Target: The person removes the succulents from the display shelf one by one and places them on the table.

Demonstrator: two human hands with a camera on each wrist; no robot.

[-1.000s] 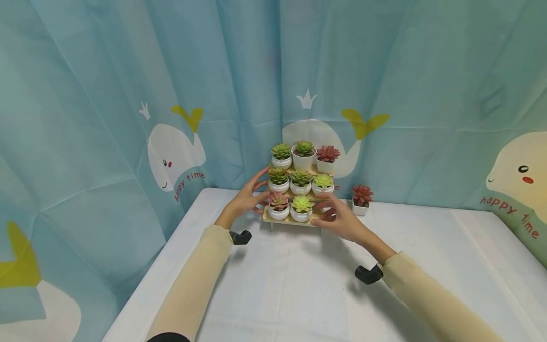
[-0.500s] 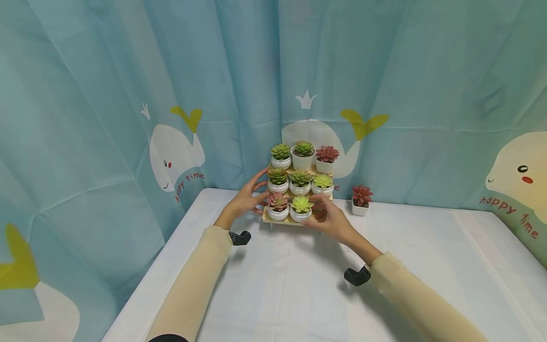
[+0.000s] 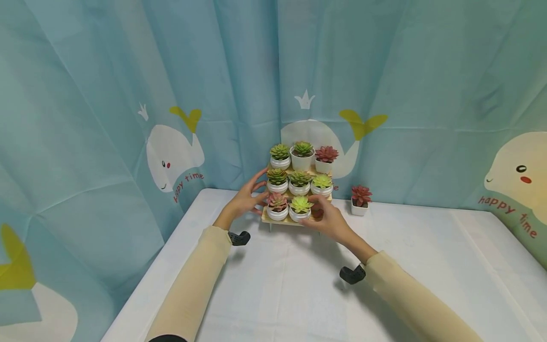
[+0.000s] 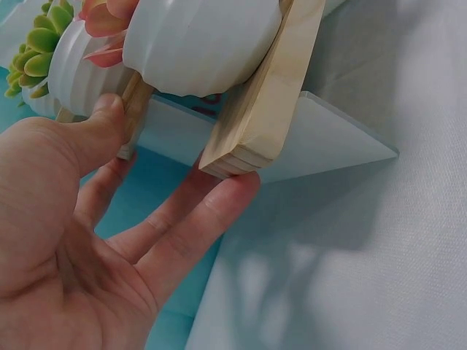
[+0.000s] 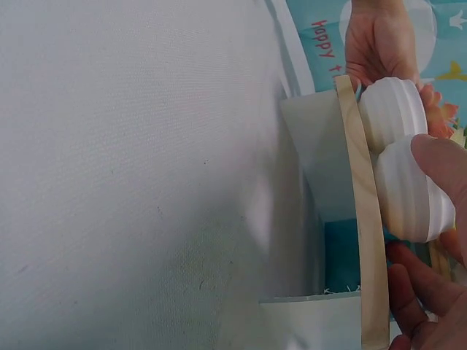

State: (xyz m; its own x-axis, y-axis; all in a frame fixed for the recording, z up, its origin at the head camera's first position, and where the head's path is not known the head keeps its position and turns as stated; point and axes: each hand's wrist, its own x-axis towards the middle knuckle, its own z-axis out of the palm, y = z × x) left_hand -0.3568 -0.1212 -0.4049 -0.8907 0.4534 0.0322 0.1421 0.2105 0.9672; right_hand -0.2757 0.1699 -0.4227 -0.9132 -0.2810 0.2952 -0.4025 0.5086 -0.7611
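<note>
A three-tier wooden plant stand [image 3: 273, 220] with white side supports holds rows of small potted succulents. My left hand [image 3: 243, 199] grips its left side. In the left wrist view the thumb presses the middle shelf's end [image 4: 136, 102], and fingertips touch the bottom shelf [image 4: 255, 124]. On the bottom shelf, a pink succulent [image 3: 277, 202] in a white pot stands left of a lime-green succulent [image 3: 300, 204]. My right hand [image 3: 333, 221] holds the lime-green succulent's ribbed white pot [image 5: 405, 193], thumb on its front; the fingers behind are partly hidden.
A red succulent [image 3: 361, 197] in a square white pot stands on the white-covered table [image 3: 299, 294], right of the stand. Green and red succulents fill the upper tiers. A blue curtain [image 3: 239, 71] with whale prints hangs close behind.
My right hand has moved left along the bottom shelf, from its right end to the lime-green succulent, and taken hold of its pot. The left hand has stayed on the stand.
</note>
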